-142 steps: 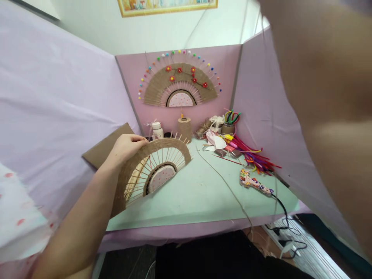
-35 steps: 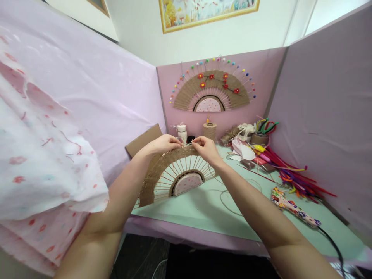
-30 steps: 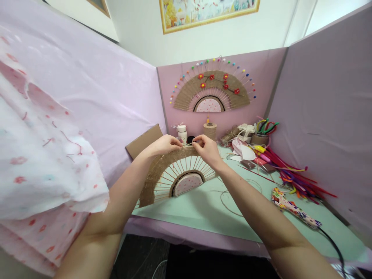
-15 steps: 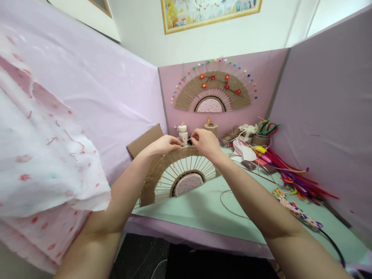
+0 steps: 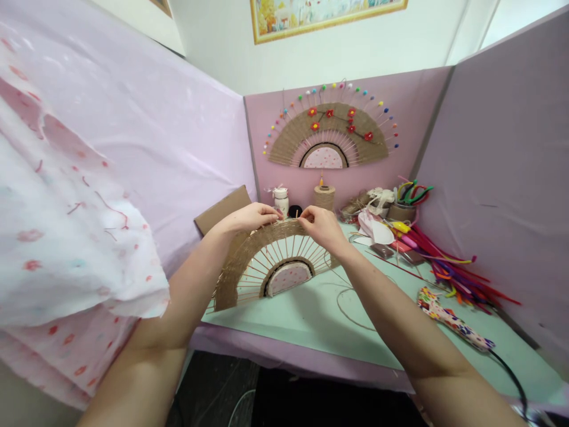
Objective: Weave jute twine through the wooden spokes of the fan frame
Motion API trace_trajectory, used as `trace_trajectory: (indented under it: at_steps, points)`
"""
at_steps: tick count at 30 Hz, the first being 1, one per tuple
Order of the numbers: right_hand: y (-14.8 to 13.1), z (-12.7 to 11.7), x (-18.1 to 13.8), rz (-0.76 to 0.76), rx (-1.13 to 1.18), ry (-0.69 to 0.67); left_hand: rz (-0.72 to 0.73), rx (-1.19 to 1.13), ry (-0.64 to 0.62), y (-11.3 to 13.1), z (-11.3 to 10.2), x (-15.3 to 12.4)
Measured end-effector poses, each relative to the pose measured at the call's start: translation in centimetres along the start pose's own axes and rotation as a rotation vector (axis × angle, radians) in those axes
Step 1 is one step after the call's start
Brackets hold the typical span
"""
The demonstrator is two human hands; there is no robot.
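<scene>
A half-round fan frame (image 5: 284,255) stands tilted on the pale green table, with thin sticks spreading from a small dotted half-circle (image 5: 291,277) and brown twine woven between them along the outer band. My left hand (image 5: 260,216) is at the fan's top edge, its thumb and fingers pinched on the woven rim. Just to its right, my right hand (image 5: 320,225) is closed at the same edge, fingertips together beside a stick end. The twine between its fingers is too small to see clearly. A loose length of twine (image 5: 351,314) trails from the fan onto the table.
A finished fan (image 5: 331,127) with red flowers hangs on the pink back panel amid ball-headed pins. Behind my hands stand a white bottle (image 5: 281,200) and a twine spool (image 5: 324,197). Pipe cleaners (image 5: 448,261) and a patterned glue gun (image 5: 453,323) lie right; dotted cloth (image 5: 80,237) hangs left.
My right hand has moved slightly right and down, away from my left hand, and a stick end now shows between them. More loose twine shows near the fan's right side.
</scene>
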State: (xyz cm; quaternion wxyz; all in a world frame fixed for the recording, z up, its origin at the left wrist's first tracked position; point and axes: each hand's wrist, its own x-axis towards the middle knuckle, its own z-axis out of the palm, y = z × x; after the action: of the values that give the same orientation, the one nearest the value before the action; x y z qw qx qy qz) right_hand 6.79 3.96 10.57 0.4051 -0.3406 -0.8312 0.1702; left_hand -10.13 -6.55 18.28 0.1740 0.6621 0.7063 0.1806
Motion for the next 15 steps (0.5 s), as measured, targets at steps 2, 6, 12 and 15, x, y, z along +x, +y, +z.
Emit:
trace_trajectory:
  at_steps: [2,6,12,15]
  points:
    - [0.2,0.1,0.0,-0.004,0.008,0.01,0.011,0.013,0.0,0.1,0.0,0.0]
    - [0.5,0.4,0.1,-0.006,0.023,0.015,0.036,0.086,0.027,0.3,0.1,0.2]
    - [0.7,0.5,-0.1,-0.009,0.037,0.017,0.119,0.126,0.047,-0.1,0.6,0.9]
    - [0.8,0.5,-0.1,-0.01,0.042,0.019,0.131,0.119,0.051,-0.2,0.5,1.1]
